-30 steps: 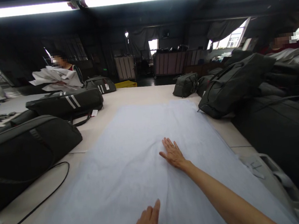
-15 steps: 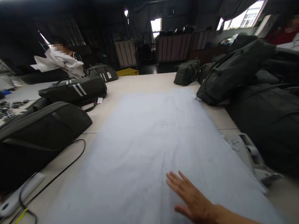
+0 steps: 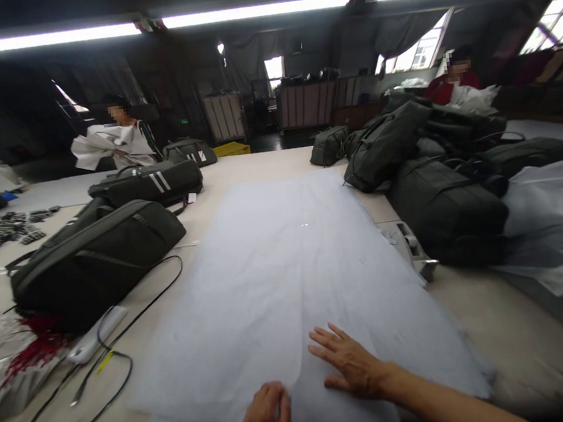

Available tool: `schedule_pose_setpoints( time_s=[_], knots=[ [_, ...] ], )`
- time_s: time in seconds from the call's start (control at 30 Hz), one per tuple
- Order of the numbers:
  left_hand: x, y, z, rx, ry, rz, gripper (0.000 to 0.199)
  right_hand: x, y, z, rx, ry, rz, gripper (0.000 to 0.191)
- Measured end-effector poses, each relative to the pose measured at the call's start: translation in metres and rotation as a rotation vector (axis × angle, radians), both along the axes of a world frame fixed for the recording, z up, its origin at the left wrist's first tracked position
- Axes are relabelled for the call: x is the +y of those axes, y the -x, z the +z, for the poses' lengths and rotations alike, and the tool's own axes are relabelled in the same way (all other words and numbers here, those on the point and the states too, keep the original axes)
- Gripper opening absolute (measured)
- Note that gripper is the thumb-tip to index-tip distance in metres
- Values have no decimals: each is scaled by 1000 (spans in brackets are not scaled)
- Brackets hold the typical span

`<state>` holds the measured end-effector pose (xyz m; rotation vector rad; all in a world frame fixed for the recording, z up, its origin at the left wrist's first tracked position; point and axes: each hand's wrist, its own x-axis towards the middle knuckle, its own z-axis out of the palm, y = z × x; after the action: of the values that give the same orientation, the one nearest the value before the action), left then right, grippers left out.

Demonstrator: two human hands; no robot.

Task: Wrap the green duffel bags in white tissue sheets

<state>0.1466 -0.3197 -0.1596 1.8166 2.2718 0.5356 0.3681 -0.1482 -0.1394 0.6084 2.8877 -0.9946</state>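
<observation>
A stack of thin, translucent white plastic sheets (image 3: pixel 248 275) covers the middle of the table, its near end at the front edge. My right hand (image 3: pixel 346 363) lies flat on the sheets with the fingers spread, holding nothing. My left hand (image 3: pixel 265 417) is at the near edge, fingers together and curled, the thumb against them. It seems to pinch the edge of the top sheet, though the fingertips are partly hidden. Between the hands, a raised fold of the sheet runs away from me.
Dark green duffel bags (image 3: pixel 100 257) lie on the left, and more bags (image 3: pixel 447 207) are heaped on the right. A black cable (image 3: pixel 123 328), a white power strip (image 3: pixel 98 334) and red-stringed tags (image 3: pixel 34 351) lie left. A grey tape dispenser (image 3: pixel 410 244) stands right. Two people work farther back.
My view has tilted up and turned slightly right. My left hand has come into view at the near edge of the sheets. My right hand stays spread over the sheets.
</observation>
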Motion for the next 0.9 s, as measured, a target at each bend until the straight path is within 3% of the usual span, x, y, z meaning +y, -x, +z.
schedule_pose_setpoints(
  time_s=[0.13,0.23,0.4,0.53,0.7,0.8,0.9],
  knots=[
    [8,-11,38,-1,56,23,27,-24,0,-3,-57,7,35,63],
    [6,-19,48,77,9,-34,25,-35,-1,-13,-115,-4,-30,66],
    [0,-27,22,112,-123,-191,25,-55,4,-29,-98,-40,-57,80],
    [5,-33,-2,114,58,-241,22,-63,10,-39,-94,-39,-94,83],
    [13,-34,-17,128,165,-275,24,-62,9,-34,-61,-11,-130,73],
    [15,-27,-22,129,225,-294,25,-56,-5,-29,-17,-42,-227,64],
    [16,-19,-24,128,283,-321,26,-35,-40,-28,105,-152,-416,50]
  ],
)
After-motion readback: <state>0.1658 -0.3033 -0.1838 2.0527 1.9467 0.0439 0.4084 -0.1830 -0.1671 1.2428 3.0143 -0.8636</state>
